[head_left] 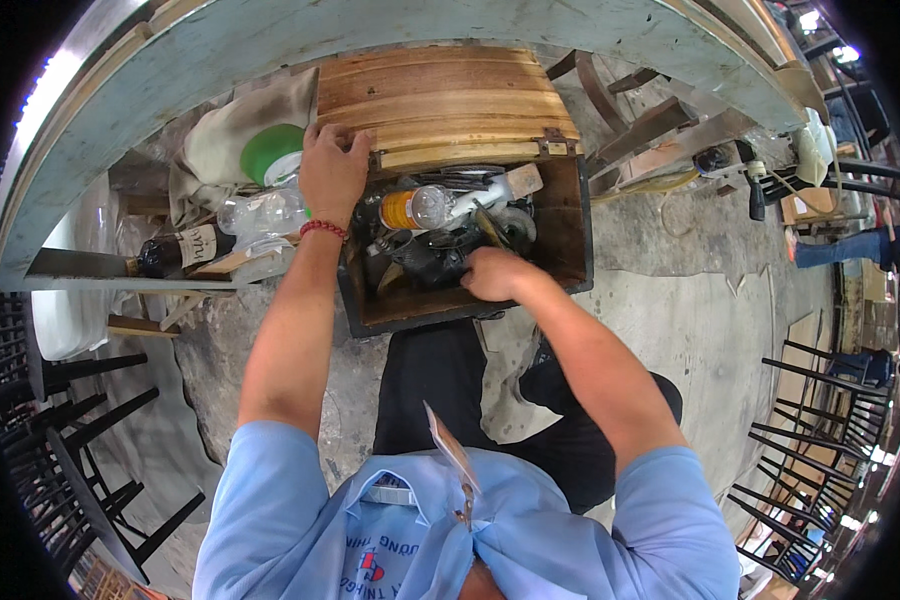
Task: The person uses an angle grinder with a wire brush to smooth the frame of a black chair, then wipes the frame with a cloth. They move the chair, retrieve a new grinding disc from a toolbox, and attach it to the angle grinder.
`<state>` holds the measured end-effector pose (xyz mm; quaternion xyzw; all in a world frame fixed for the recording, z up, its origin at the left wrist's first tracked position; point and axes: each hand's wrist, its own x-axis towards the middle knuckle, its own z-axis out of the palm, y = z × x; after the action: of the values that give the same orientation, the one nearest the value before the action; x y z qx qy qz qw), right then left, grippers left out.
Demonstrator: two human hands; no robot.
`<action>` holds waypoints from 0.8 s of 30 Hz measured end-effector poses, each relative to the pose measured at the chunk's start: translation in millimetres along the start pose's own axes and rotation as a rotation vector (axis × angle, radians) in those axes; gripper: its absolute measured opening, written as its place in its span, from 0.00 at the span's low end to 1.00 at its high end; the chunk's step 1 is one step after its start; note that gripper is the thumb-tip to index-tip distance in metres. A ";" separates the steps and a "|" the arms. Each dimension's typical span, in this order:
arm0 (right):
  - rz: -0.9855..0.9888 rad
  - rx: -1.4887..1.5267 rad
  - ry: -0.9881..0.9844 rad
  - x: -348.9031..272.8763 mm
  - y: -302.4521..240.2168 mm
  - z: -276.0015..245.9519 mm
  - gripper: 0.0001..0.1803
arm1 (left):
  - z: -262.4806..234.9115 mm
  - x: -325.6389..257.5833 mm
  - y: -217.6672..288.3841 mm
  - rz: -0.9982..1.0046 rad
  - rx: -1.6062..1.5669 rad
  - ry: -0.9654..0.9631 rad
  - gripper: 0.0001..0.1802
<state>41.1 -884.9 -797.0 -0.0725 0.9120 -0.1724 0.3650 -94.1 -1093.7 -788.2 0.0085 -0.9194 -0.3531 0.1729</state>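
A dark-sided wooden box (570, 210) stands before me with its plank lid (440, 90) raised and tipped back. My left hand (332, 168) is at the lid's left corner, its fingers curled on the edge. Inside the box, near its front wall, my right hand (496, 274) reaches down among the contents with fingers closed; what they hold, if anything, is hidden. A clear plastic bottle with an orange label (415, 208) lies on top of the clutter. Beside it are dark plastic wrapping (438, 262) and a pale block (523, 181).
A grey-blue bench edge (450, 22) arches over the far side. Left of the box are a dark bottle (185, 250), clear plastic bottles (270, 212) and a green round object (270, 153). Black chair-like frames (100, 470) stand at left, more (810, 440) at right.
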 end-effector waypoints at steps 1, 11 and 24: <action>0.138 -0.003 -0.073 4.2 -12.7 2.4 0.18 | 0.1 0.8 0.6 0.007 -0.015 -0.009 0.20; -0.083 -0.173 0.506 48.5 -1.8 45.7 0.21 | 2.6 -0.4 1.3 -0.001 -0.041 0.010 0.20; -0.330 -0.228 0.725 -8.4 7.2 -13.6 0.15 | 2.4 0.0 1.9 -0.036 -0.090 -0.025 0.20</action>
<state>37.7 -872.5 -785.2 -0.1921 0.9710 -0.1408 -0.0229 -94.6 -1090.7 -788.6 0.0128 -0.9044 -0.3973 0.1552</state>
